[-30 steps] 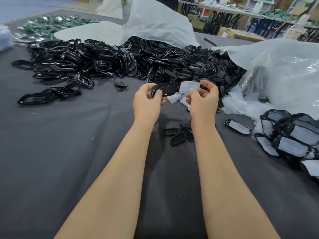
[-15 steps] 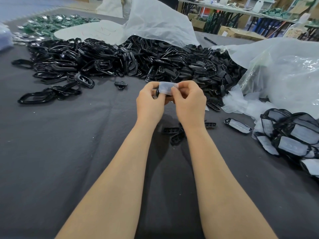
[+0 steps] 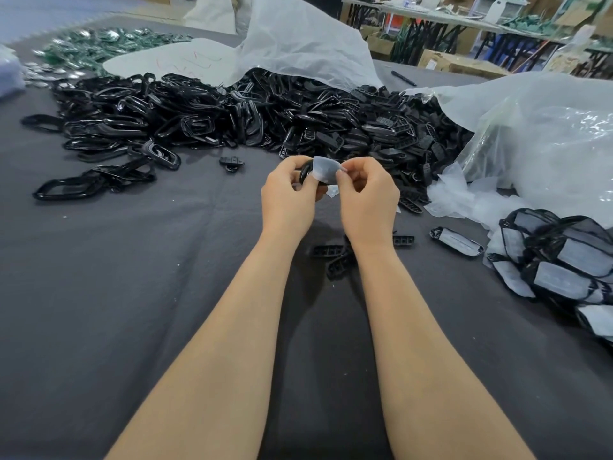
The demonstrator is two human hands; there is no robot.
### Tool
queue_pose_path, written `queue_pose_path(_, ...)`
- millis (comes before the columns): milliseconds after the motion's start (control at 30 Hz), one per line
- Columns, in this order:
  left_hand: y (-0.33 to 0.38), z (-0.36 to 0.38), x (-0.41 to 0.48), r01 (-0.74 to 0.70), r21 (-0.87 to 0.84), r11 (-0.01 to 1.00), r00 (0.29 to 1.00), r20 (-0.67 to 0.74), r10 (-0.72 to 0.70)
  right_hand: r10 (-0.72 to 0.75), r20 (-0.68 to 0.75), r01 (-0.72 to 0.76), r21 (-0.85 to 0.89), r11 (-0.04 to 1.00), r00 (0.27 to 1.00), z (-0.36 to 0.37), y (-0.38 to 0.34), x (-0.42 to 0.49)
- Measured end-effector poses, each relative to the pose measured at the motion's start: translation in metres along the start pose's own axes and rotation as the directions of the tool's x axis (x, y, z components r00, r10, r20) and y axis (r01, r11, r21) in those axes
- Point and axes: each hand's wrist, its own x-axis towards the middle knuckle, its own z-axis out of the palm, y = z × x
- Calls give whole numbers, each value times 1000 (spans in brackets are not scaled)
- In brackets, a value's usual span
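Observation:
My left hand (image 3: 288, 197) grips a small black plastic part (image 3: 306, 171), held above the dark grey cloth (image 3: 132, 293). My right hand (image 3: 368, 197) pinches a translucent white film piece (image 3: 325, 170) that lies over the part's top. The two hands are close together, thumbs nearly touching. Most of the black part is hidden behind the film and my fingers. A second bit of film (image 3: 332, 192) peeks out below, between my hands.
A long heap of black plastic frames and inserts (image 3: 252, 117) stretches across the back. Clear plastic bags (image 3: 547, 141) lie on the right, and film-covered parts (image 3: 564, 260) are stacked at right. A few loose inserts (image 3: 331, 257) lie under my wrists. Green circuit boards (image 3: 99, 44) lie far left.
My right hand came in from the right to meet the left. The film now lies over the black part, which was plainly visible a second ago.

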Motion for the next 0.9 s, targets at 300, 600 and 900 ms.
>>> queue_pose_path(300,0,-1,1,7,-19,1000,1000,12,-7,-2,73,0,26,1000,997,-5,2,3)
queue_pose_path(600,-1,0,4,82,-90,993,996,-37,-85,417,-159,-258,579,773,895,-23,5,14)
queue_pose_path(900,1,-1,4,168,-210,963,982,-47,-182,490,136,-365,836,409,861,-28,-2,17)
